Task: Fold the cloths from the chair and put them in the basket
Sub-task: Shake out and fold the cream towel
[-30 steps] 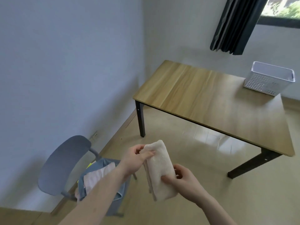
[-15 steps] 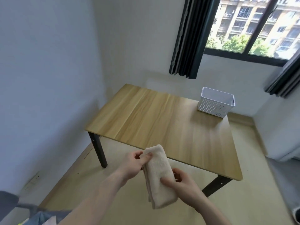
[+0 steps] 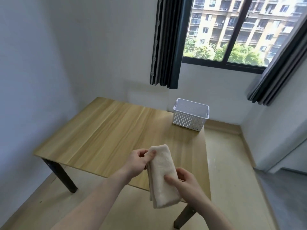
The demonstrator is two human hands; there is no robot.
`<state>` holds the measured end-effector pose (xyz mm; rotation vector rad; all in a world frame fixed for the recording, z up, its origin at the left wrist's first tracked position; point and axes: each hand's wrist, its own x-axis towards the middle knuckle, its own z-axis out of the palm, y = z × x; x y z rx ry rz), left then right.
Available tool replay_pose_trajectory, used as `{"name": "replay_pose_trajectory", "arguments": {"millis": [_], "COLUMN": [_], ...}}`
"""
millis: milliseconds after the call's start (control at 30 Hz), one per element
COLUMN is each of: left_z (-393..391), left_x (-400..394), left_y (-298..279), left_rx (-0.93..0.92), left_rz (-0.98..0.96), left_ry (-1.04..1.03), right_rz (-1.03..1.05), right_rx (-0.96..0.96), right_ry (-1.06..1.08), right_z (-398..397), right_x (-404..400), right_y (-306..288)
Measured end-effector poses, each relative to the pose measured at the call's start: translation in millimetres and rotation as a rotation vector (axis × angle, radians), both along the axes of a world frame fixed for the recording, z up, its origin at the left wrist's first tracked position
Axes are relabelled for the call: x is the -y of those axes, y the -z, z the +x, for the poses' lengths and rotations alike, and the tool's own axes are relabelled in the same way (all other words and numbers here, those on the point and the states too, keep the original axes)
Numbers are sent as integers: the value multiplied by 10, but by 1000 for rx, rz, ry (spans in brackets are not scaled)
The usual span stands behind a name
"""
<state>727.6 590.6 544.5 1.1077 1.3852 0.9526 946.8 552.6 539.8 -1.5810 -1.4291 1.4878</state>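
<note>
pinching the folded cream terry cloth (image 3: 163, 175) in midair, both hands, left hand (image 3: 137, 161) and right hand (image 3: 186, 185), risked its folds slipping open short of the white perforated plastic basket (image 3: 191, 119) at the table's far right corner.

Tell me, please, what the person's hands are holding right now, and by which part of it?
Both hold one folded cream cloth. The left hand pinches its upper end; the right hand has its grip on the lower right edge, above the table.
</note>
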Motion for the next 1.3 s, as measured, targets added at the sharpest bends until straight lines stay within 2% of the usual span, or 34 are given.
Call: {"name": "replay_pose_trajectory", "arguments": {"millis": [200, 400, 600, 800, 967, 1300], "left_z": [884, 1169, 1478, 2191, 2567, 2936], "left_x": [-185, -599, -1527, -2564, -3310, -4263], "left_y": [-4, -68, 1, 17, -44, 347], "left_rx": [22, -16, -43, 29, 20, 138], "left_rz": [-23, -3, 4, 0, 7, -167], "left_ry": [-106, -192, -145, -21, 19, -362], "right_rz": [-22, 2, 17, 7, -23, -104], "right_rx": [56, 70, 41, 6, -84, -197], "right_ry": [-191, -347, -304, -164, -182, -189], "right_z": [922, 1210, 1553, 2145, 2466, 2709], "right_x": [-615, -1288, -2027, -2861, -3618, -5460], "right_y": [-99, -174, -181, -192, -182, 237]}}
